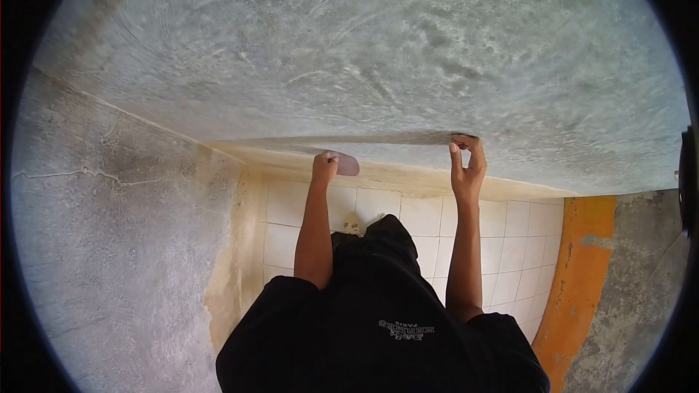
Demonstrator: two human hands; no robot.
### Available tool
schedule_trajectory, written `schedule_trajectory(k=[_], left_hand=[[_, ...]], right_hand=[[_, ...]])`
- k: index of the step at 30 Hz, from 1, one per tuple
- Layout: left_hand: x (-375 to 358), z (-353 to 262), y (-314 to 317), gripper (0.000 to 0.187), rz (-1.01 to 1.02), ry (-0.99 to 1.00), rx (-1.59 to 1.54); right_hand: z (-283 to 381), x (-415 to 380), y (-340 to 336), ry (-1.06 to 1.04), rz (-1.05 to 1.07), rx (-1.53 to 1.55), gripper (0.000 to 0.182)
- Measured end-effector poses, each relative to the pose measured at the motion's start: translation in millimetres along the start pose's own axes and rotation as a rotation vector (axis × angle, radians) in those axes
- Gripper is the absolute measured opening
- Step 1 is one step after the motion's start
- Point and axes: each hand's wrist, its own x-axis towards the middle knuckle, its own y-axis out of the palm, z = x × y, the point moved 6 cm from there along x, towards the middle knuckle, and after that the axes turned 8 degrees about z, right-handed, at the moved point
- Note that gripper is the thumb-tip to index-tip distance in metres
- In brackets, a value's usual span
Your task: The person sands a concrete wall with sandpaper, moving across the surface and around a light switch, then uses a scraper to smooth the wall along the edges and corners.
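Observation:
My left hand (325, 167) is closed around one end of a thin, flat, reddish-brown piece with a rounded end (348, 165). The piece sticks out to the right, near the base of the grey wall (364, 65); its kind I cannot make out. Farther right, my right hand (467, 164) is raised against the same wall. Its fingers bend toward the surface, with the thumb apart from them, and a dark shadow lies at the fingertips. Nothing shows in that hand.
A second grey wall (131, 211), cracked and stained, meets the first at the left. Pale floor tiles (429, 217) lie below, with a foot in a light sandal (352, 224). An orange painted strip (582, 269) stands at the right beside rough grey concrete (641, 269).

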Motion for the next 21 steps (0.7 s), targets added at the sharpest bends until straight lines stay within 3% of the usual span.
schedule_trajectory(k=[1, 4, 7, 10, 13, 16, 19, 21], left_hand=[[2, -2, 1, 0.025, 0.06, 0.009, -0.033], [-8, -11, -7, 0.024, -0.141, 0.016, 0.041], [-7, -17, -6, 0.022, 0.041, -0.038, -0.021], [-13, -28, -10, 0.022, -0.17, 0.053, 0.084], [-10, -21, -2, 0.018, 0.081, -0.052, -0.145], [-10, -18, -7, 0.018, -0.179, 0.037, 0.133], [-6, -11, 1, 0.019, 0.089, -0.038, -0.107], [-8, -12, 4, 0.02, -0.039, -0.051, -0.025]], right_hand=[[1, 0, 0, -0.004, -0.001, -0.003, 0.015], [-1, 0, 0, 0.013, 0.0, 0.028, 0.015], [-1, -1, 0, -0.002, -0.002, -0.001, 0.015], [-1, -1, 1, -0.011, -0.01, 0.014, 0.015], [1, 0, 1, -0.006, -0.019, 0.002, 0.014], [1, 0, 1, 0.003, -0.019, 0.006, 0.014], [2, 0, 1, -0.002, -0.024, 0.006, 0.014], [-1, -1, 1, 0.008, -0.025, 0.016, 0.014]])
